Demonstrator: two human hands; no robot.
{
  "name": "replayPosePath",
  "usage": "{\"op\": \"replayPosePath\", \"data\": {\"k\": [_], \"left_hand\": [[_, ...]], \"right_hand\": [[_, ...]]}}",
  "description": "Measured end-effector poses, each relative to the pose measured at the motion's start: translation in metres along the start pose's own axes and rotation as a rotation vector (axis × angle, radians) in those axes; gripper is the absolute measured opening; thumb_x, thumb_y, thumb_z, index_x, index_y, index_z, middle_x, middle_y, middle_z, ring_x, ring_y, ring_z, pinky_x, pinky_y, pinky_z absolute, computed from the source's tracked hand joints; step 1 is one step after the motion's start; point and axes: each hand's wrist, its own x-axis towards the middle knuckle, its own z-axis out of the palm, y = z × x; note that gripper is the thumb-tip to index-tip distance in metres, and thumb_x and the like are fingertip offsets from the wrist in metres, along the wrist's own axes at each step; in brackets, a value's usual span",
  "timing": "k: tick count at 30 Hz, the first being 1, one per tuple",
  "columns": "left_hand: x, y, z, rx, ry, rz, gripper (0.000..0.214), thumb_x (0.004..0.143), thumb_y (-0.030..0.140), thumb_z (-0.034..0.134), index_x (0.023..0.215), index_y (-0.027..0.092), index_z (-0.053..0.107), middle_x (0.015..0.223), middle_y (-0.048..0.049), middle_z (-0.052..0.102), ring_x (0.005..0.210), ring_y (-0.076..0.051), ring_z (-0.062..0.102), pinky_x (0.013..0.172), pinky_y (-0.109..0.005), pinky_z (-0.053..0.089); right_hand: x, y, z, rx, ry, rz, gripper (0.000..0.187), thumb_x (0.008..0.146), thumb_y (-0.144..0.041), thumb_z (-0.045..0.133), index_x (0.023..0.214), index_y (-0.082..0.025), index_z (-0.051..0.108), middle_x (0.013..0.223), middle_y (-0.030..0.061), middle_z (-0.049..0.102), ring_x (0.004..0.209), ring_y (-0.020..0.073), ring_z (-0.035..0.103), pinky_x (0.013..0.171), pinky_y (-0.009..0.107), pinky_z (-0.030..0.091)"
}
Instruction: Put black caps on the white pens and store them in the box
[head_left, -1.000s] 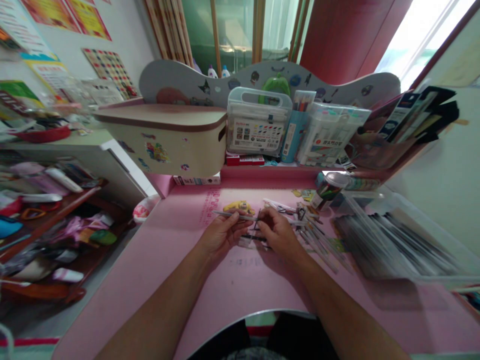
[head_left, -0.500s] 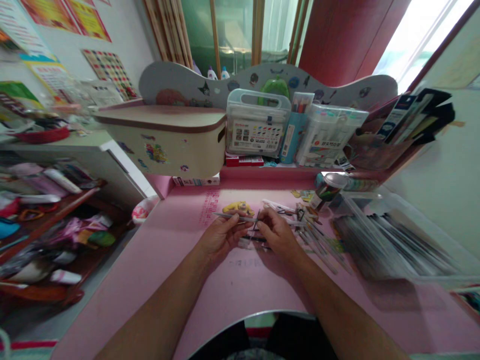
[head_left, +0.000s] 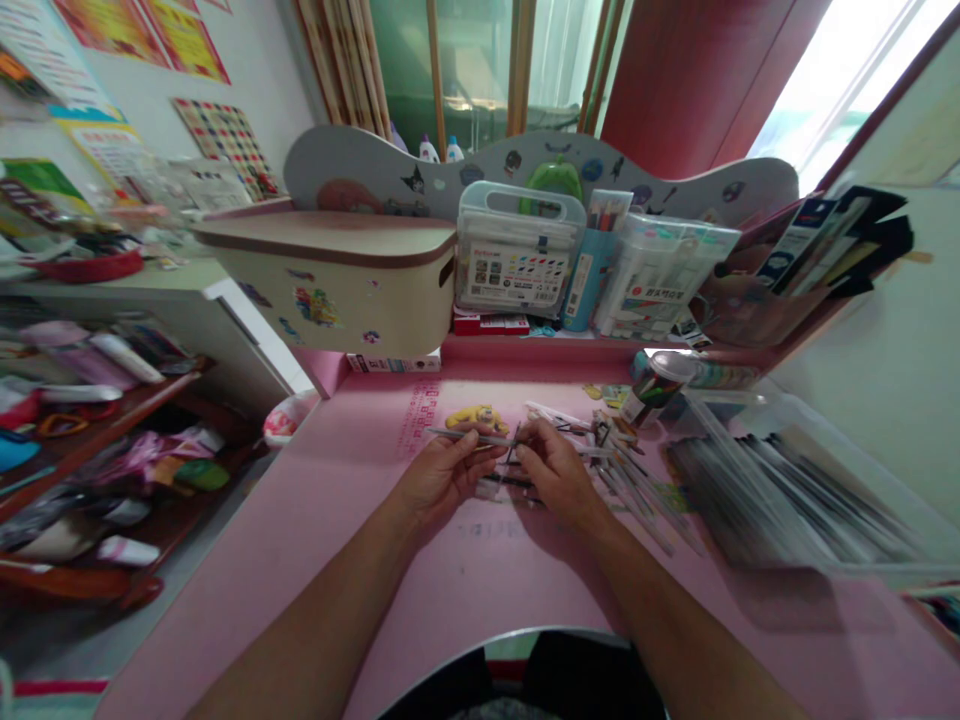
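Observation:
My left hand [head_left: 442, 478] is closed in a pinch around a slim grey pen-like stick [head_left: 448, 433], which points out to the left. Its right end meets my right hand [head_left: 553, 466], whose thumb and fingers pinch a thin dark strip [head_left: 514, 442] that crosses the stick; its exact kind is too small to tell. Below and between the hands, dark and clear slim pieces [head_left: 517, 484] lie on the pink desk [head_left: 480, 570]. Right of my right hand, several loose pen-like sticks [head_left: 637, 490] are spread out. A yellow figure [head_left: 474, 416] shows just behind my left hand.
A clear plastic bin [head_left: 862, 555] full of slim sticks stands at the right. Behind it is a cylindrical canister [head_left: 660, 380]. Along the back shelf sit a lidded cream box [head_left: 337, 300], a marker case [head_left: 517, 255] and another pen case [head_left: 667, 275].
Both hands keep almost the same pose, still holding the stick and the dark strip. The camera view has shifted slightly.

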Motion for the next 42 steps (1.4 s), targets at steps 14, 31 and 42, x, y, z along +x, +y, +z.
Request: {"op": "replayPosePath", "data": {"k": [14,31,42], "left_hand": [[0.001,-0.001,-0.002,0.019,-0.051,0.012,0.008,0.088,0.013,0.067,0.095,0.010,0.070,0.093,-0.0111,0.077,0.082,-0.017,0.076,0.071,-0.019,0.062],[-0.002,0.001,-0.002,0.082,-0.062,0.008,0.014,0.082,0.020,0.075,0.093,0.012,0.071,0.096,-0.0093,0.076,0.082,-0.018,0.075,0.070,-0.021,0.060],[0.007,0.013,-0.008,-0.068,0.311,0.218,0.012,0.087,0.020,0.058,0.076,0.015,0.058,0.076,-0.0066,0.073,0.065,-0.016,0.069,0.055,-0.024,0.053]], "right_hand": [[-0.002,-0.005,0.000,0.030,-0.016,0.060,0.007,0.088,-0.029,0.050,0.089,-0.022,0.052,0.076,-0.0017,0.053,0.070,0.0147,0.052,0.061,0.025,0.041],[0.003,0.001,0.000,-0.103,-0.002,0.011,0.028,0.094,-0.041,0.051,0.076,-0.021,0.058,0.072,0.0006,0.054,0.072,0.0168,0.051,0.066,0.027,0.042],[-0.006,-0.002,0.006,-0.594,-0.184,-0.421,0.005,0.081,-0.015,0.062,0.080,-0.020,0.065,0.097,0.0091,0.060,0.097,0.0245,0.050,0.091,0.042,0.041]]}}
